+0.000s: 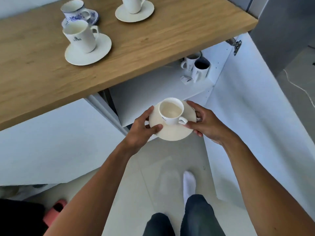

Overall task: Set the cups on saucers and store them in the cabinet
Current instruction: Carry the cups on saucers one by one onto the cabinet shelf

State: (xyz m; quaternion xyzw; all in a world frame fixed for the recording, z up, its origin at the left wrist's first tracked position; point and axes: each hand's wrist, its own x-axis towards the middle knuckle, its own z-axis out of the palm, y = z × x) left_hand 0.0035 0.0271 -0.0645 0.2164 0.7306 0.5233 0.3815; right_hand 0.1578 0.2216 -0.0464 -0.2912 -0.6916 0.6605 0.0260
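Observation:
A white cup stands on a cream saucer that I hold in the air just in front of the open cabinet shelf. My left hand grips the saucer's left edge, thumb on top. My right hand grips its right edge, thumb by the cup's handle. On the wooden counter stand a white cup on a saucer, a blue-patterned cup on a matching saucer, and a third white cup on a saucer.
Inside the cabinet, at the back right of the shelf, stand two mugs and a small tag. The cabinet door hangs open on the right. A closed white door is on the left. My socked foot is on the tiled floor.

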